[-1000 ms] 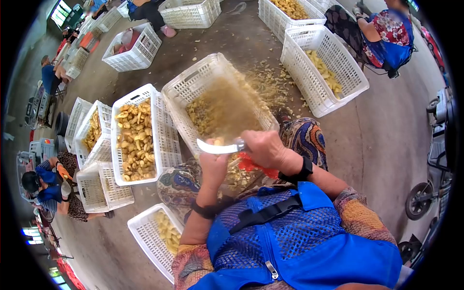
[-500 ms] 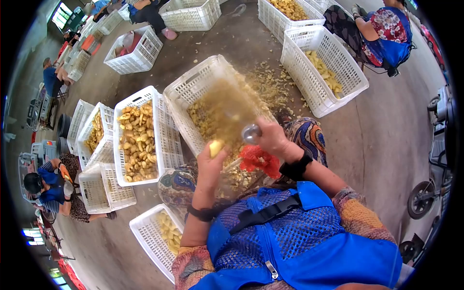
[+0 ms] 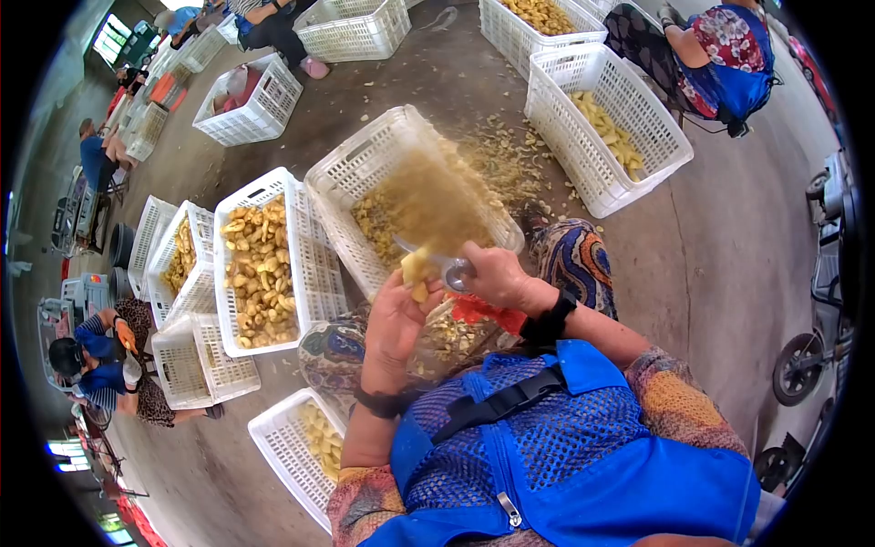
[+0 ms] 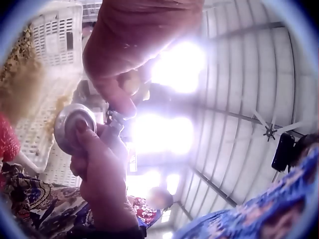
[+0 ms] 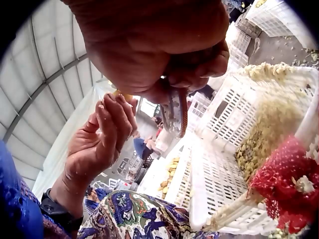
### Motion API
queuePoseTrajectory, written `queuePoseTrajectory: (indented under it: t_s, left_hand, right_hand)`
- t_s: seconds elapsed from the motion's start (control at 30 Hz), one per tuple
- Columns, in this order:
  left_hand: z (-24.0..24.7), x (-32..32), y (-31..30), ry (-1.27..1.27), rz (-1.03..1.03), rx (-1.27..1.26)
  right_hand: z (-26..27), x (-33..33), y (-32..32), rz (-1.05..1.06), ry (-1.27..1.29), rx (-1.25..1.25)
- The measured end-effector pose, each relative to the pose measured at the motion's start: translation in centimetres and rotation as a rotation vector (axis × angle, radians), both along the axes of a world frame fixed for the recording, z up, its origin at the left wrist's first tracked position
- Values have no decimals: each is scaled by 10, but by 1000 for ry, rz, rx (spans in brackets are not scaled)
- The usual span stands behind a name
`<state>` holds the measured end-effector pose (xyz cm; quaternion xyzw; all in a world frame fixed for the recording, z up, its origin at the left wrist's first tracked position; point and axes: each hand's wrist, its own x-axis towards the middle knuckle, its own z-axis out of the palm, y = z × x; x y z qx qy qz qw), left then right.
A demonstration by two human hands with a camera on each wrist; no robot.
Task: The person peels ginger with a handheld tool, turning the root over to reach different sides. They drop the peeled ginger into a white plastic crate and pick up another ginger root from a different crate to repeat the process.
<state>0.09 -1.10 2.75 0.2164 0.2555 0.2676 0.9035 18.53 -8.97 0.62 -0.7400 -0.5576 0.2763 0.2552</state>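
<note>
My left hand (image 3: 392, 319) pinches a peeled yellow piece of ginger (image 3: 417, 266) between thumb and fingers, above the near end of a white crate. Close on its right, my right hand (image 3: 499, 276) grips a knife (image 3: 458, 273) with a rounded metal handle end. The blade points left and lies right at the ginger, partly hidden behind it. In the left wrist view the round metal end (image 4: 75, 129) shows under the right thumb. From the right wrist, the left hand (image 5: 102, 132) appears with fingertips bunched around the ginger, which is mostly covered.
The crate (image 3: 351, 150) before me contains peelings; red netting (image 3: 483, 312) hangs at its near edge. Left stands a crate of unpeeled ginger (image 3: 258, 273). Crates with peeled pieces stand lower left (image 3: 319, 438) and upper right (image 3: 606, 137). Other people sit around, and scraps litter the floor.
The knife swung from across the left hand to the right, off the ginger, then back against it. The ginger now sits higher in the left fingers, which have opened out somewhat.
</note>
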Motion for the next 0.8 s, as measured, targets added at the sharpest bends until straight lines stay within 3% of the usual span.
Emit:
queuePoseTrajectory:
  t_s: [0.23,0.43,0.63,0.7,0.8]
  left_hand:
    - [-11,-3,-1,9,-27,77]
    - [-4,0,-1,-107,22,29]
    - [-11,-4,-1,-170,-15,-7]
    - [-19,-7,-6,-165,4,-74]
    - [5,-10,-10,-268,-95,45]
  right_hand:
    - [-2,-3,-1,-37,-2,143]
    - [7,-12,-2,88,-108,480]
    - [-5,-6,8,147,-153,583]
    - [-44,10,14,-13,-202,388]
    - [-51,32,21,-205,-263,191]
